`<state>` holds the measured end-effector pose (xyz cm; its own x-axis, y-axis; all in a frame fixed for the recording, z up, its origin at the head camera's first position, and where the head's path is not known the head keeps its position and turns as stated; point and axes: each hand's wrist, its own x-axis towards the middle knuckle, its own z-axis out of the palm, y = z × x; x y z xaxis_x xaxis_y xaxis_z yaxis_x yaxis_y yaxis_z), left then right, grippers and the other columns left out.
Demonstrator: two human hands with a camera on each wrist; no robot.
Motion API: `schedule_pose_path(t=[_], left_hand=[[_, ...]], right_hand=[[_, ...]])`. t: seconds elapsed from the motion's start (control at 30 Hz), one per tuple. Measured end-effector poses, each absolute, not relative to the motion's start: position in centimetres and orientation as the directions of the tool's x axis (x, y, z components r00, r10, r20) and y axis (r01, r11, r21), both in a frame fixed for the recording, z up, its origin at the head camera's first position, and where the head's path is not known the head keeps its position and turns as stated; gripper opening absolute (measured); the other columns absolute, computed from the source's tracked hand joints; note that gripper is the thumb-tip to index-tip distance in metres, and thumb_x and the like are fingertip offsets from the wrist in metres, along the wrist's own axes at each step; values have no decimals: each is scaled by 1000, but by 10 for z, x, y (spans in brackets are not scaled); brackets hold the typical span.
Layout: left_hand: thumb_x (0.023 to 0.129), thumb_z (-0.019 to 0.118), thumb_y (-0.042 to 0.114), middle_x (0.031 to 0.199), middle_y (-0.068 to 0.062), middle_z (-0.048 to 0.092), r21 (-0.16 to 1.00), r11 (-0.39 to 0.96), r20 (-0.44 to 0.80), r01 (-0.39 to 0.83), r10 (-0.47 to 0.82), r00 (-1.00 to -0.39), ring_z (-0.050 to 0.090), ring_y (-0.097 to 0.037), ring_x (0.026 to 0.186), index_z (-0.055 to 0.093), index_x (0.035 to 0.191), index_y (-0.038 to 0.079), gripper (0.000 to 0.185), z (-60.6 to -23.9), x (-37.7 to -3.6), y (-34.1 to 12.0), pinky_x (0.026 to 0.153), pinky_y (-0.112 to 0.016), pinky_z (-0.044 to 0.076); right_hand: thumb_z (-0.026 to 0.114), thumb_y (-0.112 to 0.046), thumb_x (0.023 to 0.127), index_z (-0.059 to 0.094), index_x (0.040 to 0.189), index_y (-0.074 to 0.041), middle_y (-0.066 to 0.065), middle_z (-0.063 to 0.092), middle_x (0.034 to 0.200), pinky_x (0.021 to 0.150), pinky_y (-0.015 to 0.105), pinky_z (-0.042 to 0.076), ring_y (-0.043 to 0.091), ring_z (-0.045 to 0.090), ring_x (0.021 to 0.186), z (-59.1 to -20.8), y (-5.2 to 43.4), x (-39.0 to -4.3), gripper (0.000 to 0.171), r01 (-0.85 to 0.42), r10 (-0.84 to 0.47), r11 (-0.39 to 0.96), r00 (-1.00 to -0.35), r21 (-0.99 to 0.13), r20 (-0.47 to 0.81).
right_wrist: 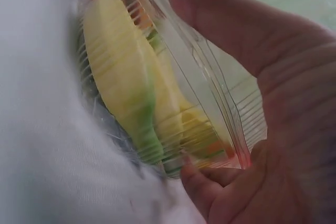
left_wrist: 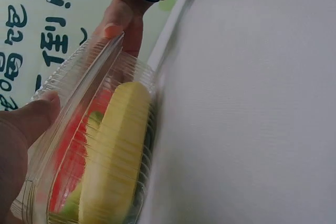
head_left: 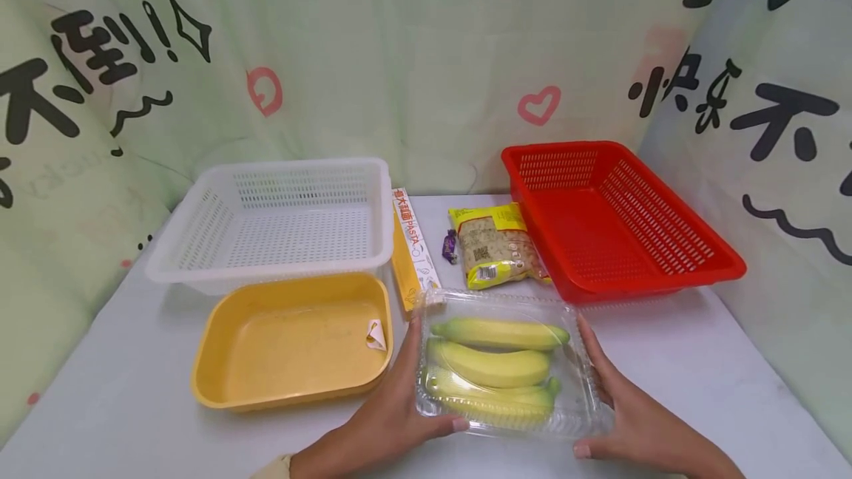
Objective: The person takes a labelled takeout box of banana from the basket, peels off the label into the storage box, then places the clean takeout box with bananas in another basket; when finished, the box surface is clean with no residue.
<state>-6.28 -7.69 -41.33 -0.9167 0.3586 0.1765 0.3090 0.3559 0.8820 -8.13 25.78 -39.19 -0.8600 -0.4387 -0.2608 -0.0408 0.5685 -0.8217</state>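
Observation:
A clear plastic clamshell box (head_left: 577, 389) with its lid down sits near the front middle of the white table. Three yellow-green bananas (head_left: 494, 367) lie side by side inside it, seen through the plastic. My left hand (head_left: 393, 414) grips the box's left side, its thumb along the near edge. On the opposite side my right hand (head_left: 632, 409) holds the box, thumb at the near corner and fingers along the side. In the left wrist view the lower part of the box (left_wrist: 149, 145) is close to the tabletop; whether it touches is unclear.
A yellow tub (head_left: 286, 346) with a small paper scrap (head_left: 376, 335) stands left, before a white basket (head_left: 302, 231). Behind the box are a pasta box (head_left: 414, 246), a purple-wrapped candy (head_left: 450, 246) and a yellow-edged bag (head_left: 495, 246). A red basket (head_left: 599, 235) stands back right.

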Motion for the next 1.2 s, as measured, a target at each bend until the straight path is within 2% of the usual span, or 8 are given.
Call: schedule_pose_path(t=[0.13,0.3,0.5,0.6,0.73,1.0,1.1,1.2], left_hand=[[74,84,42,162,-6,-6,891,344,177,297,340,-924,2,-18,146,-7,156,9,126,-413,-63,-76,114,-46,14],[73,84,42,162,-4,-5,903,328,173,279,317,-933,4,-17,145,-6,156,11,127,-411,-61,-76,114,-46,16],[71,86,42,162,-4,0,909,336,159,248,272,-949,9,-20,145,-2,157,11,127,-404,-60,-80,113,-48,18],[70,87,42,162,-2,2,909,347,147,231,254,-956,11,-20,144,-1,157,12,128,-399,-58,-82,113,-48,19],[69,87,43,162,3,2,913,339,147,225,241,-959,10,-18,145,-3,157,19,129,-390,-57,-84,113,-46,18],[70,86,45,161,7,2,916,315,175,250,248,-953,10,-16,145,-5,157,22,128,-374,-60,-86,113,-47,19],[70,87,44,161,5,5,912,322,181,254,239,-954,13,-17,144,-4,157,21,127,-369,-64,-89,113,-47,21],[68,88,42,160,5,9,905,335,191,263,231,-954,18,-15,143,-3,157,22,128,-362,-68,-95,113,-43,24]], right_hand=[[85,-28,72,-14,152,-43,10,-4,162,91,23,48,41,18,139,-394,256,-84,127,-84,-422,568,-884,-819,-201],[83,-28,76,-10,152,-43,9,-1,162,90,18,46,36,20,138,-392,252,-85,121,-88,-409,573,-892,-815,-191],[84,-26,76,-8,155,-38,6,0,163,91,16,43,-14,20,131,-389,248,-85,121,-162,-434,544,-894,-823,-111],[84,-23,76,-7,155,-36,2,-1,163,92,15,41,-22,16,127,-385,244,-85,121,-197,-449,519,-891,-832,-69],[84,-21,76,-7,155,-36,-2,-3,163,93,15,38,-20,13,131,-376,240,-83,122,-215,-446,507,-894,-835,-40],[84,-22,76,-4,155,-38,2,3,163,90,35,51,-17,19,128,-359,238,-83,119,-215,-421,520,-907,-826,-29],[84,-22,76,-4,155,-37,1,2,163,89,45,51,5,19,139,-354,235,-87,119,-242,-434,517,-901,-821,-9],[84,-25,76,-5,155,-38,-5,1,162,89,50,50,28,19,140,-348,228,-93,120,-261,-435,527,-900,-809,8]])
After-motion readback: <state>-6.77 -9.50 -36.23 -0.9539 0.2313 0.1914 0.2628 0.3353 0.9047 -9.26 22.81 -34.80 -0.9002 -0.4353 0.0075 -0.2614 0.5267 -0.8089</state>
